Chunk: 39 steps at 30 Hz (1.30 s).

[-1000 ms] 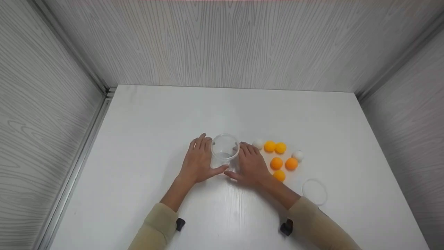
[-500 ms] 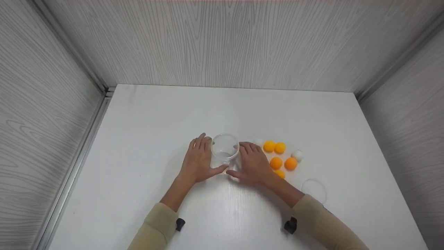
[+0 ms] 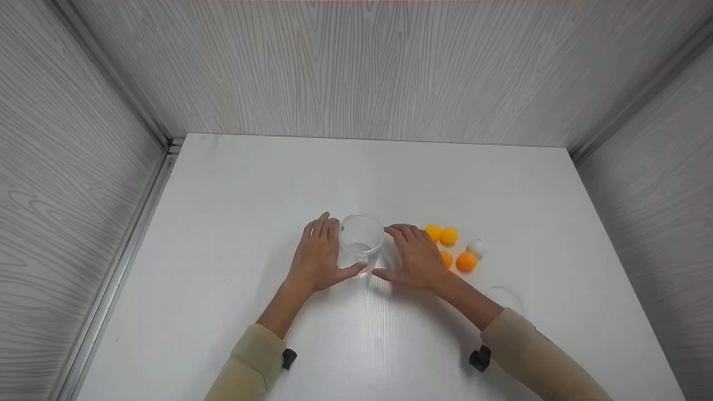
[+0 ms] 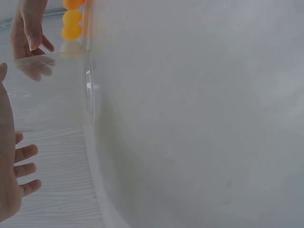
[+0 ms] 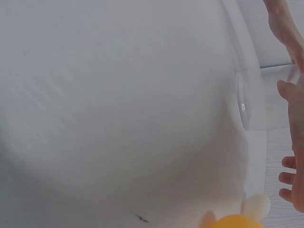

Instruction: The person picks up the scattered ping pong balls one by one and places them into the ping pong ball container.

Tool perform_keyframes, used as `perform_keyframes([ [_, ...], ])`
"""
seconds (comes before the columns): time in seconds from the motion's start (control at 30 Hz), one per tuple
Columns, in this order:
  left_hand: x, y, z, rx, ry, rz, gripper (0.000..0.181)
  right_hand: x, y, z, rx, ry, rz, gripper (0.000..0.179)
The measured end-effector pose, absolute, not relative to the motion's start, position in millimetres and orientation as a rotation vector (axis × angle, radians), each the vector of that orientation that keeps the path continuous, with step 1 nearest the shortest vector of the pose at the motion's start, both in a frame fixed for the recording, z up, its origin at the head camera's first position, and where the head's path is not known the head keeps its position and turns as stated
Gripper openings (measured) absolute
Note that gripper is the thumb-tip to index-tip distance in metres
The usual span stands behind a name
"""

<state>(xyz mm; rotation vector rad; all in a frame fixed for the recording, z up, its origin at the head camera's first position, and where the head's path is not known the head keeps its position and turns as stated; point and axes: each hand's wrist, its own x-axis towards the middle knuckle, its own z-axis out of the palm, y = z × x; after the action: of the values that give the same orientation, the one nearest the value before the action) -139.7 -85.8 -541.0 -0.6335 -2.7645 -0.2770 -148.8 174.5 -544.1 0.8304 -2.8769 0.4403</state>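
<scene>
Clear cup (image 3: 361, 236) upright mid-frame; L hand (image 3: 316, 260) nearer, fingers straight, along its left (contact unclear); R hand (image 3: 416, 257), spread wide, holds nothing, just right of it.

Right hand (image 3: 413, 257): sits farther toward 3 o'clock from the clear cup (image 3: 361, 239) than 1 second ago. Balls (image 3: 466, 262): head view shows 5, against 7 earlier.

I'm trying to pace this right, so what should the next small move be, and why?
I'd probably move the right hand to an orange ball: that hand holds nothing and has the balls close beside it, while the clear cup stands upright with no ball inside and the left hand at its side.
</scene>
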Motion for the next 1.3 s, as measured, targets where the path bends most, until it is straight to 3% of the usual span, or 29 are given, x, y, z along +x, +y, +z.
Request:
perform_keyframes([
  [1.3, -141, -84, -539, -0.628, -2.803, -0.283, 0.095, -194, 235, -529, 0.885, -2.833, 0.590, 0.078],
])
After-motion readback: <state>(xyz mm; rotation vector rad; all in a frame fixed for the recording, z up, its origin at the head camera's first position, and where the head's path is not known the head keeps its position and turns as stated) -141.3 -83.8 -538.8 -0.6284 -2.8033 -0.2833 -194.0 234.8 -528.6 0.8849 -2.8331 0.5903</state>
